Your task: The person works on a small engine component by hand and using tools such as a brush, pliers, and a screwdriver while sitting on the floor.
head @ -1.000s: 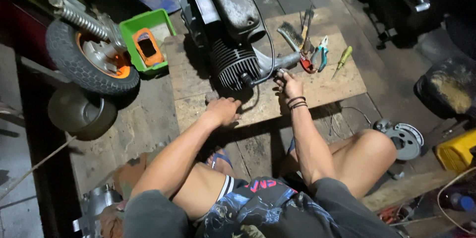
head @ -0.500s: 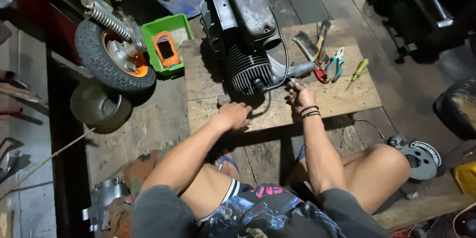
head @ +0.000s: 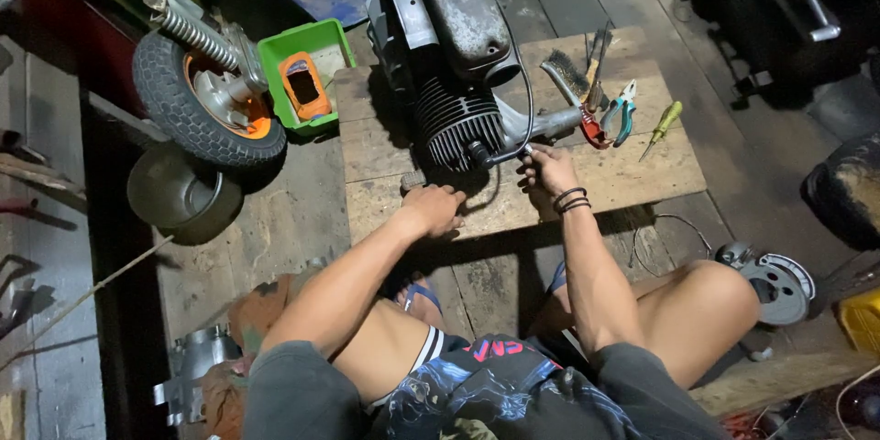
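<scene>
A green bin (head: pixel 316 48) is being kept beside a small wheel (head: pixel 206 110); pliers (head: pixel 621 112) and a screwdriver (head: pixel 664 125) are being left lying on the worktop (head: pixel 632 174).

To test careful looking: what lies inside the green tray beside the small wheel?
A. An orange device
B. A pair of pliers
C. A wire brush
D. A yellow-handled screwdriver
A: an orange device lies in the green tray, next to the small wheel.

sleeves: grey, short | shorts: dark print (perhaps blue) | right wrist (head: pixel 570 199): black bands
</scene>
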